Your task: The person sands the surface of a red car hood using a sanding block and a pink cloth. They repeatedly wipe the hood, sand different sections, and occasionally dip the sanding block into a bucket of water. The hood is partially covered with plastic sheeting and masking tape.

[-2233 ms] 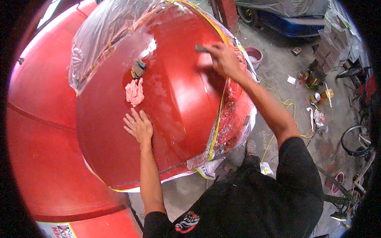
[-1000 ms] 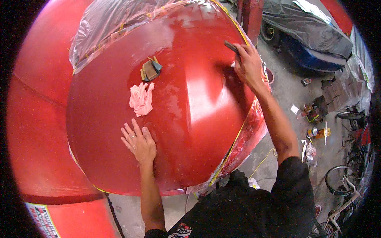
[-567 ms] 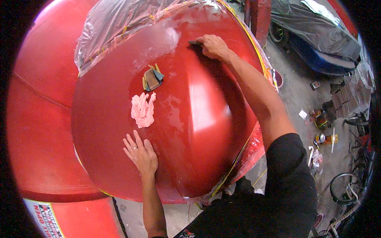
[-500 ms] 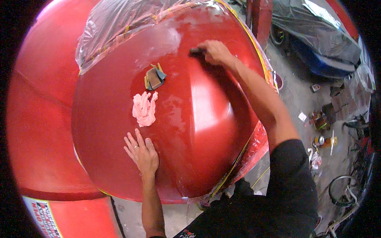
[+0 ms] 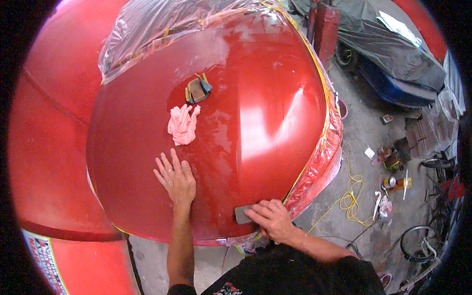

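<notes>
A wide red car hood [image 5: 206, 196] fills the middle of the view, dull on its left part and glossy on its right. My left hand [image 5: 179, 181] lies flat on it with the fingers spread. At the hood's near edge my right hand [image 5: 271, 217] grips a grey sanding block [image 5: 243, 215], pressed against the paint. Beyond my left fingertips rests a crumpled pink cloth [image 5: 183, 126]. Just past the cloth sits a small pile of folded sandpaper with a brown block [image 5: 197, 91] on it.
Clear plastic sheeting [image 5: 147, 34] and yellow masking tape [image 5: 322, 81] border the hood. Another red car panel [image 5: 49, 147] stands at the left. On the floor to the right lie a yellow cord [image 5: 350, 199], a can [image 5: 389, 183] and a bicycle wheel [image 5: 422, 243]. A covered blue car [image 5: 393, 81] is beyond.
My right hand has swept from the far part of the hood to its near edge with the block. The left hand remains flat on the hood. The view has shifted slightly.
</notes>
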Tool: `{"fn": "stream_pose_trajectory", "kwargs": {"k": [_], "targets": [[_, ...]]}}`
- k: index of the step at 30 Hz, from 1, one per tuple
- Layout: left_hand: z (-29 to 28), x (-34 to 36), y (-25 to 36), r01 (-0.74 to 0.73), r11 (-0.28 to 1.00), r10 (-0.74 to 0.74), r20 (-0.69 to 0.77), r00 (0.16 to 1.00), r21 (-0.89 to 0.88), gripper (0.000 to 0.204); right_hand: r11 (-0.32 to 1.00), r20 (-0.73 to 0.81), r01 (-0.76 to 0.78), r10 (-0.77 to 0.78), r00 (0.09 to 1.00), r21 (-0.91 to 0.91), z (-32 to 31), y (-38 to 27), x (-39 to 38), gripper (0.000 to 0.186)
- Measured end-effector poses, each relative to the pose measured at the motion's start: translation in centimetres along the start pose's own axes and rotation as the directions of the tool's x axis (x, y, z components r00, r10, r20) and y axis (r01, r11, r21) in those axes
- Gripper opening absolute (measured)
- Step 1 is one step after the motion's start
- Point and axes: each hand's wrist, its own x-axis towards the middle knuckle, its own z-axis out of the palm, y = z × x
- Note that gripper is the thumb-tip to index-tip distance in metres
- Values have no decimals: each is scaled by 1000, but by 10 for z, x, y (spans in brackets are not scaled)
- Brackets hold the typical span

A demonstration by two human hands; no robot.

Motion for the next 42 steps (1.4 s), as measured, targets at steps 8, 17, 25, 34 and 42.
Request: {"fn": "stream_pose_trajectory", "kwargs": {"k": [8, 17, 25, 34, 42], "targets": [[-9, -8, -4, 13, 999, -13, 12, 1000, -32, 58, 998, -403, -37, 52, 914, 43, -43, 44, 9, 50], [-15, 0, 4, 41, 998, -37, 64, 997, -55, 59, 906, -390, -198, 41, 920, -373, -75, 166, 23, 47], [-16, 1, 5, 22, 999, -20, 52, 998, -47, 58, 926, -401, -282, 166, 901, -250, -77, 164, 36, 54], [-13, 2, 5, 45, 997, -42, 49, 998, -59, 54, 958, -447, -231, 134, 884, -169, -78, 169, 37, 55], [-13, -4, 3, 65, 997, -65, 22, 998, -34, 54, 952, -540, -128, -45, 841, -280, -181, 277, 184, 59]]}}
